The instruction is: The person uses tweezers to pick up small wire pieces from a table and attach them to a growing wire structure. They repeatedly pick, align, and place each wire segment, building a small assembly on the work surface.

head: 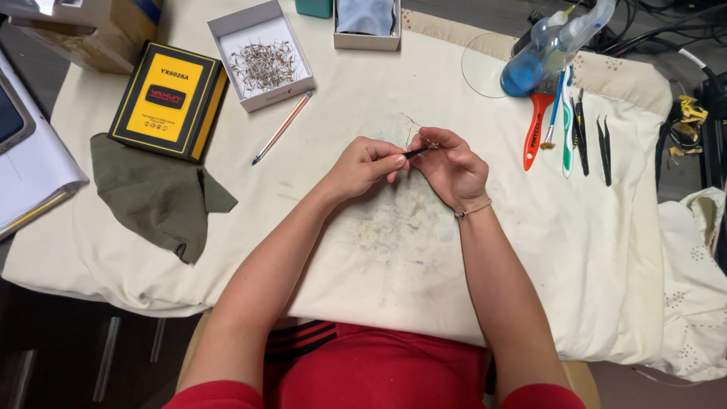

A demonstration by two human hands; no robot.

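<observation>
Over cream cloth (530, 250), left hand (362, 167) grips black tweezers (415, 152) touching right hand's (448, 168) pinched wire piece (430, 143).

1. The person wears a red top with short sleeves; both forearms are bare.
2. The red garment at the lap has dark stripes on its left side.
3. The right hand (453, 168) has a thin bracelet (474, 210) around the wrist.
4. The left hand (362, 168) wears nothing.

Yellow-black box (168, 101), open white box (260, 53)
</observation>
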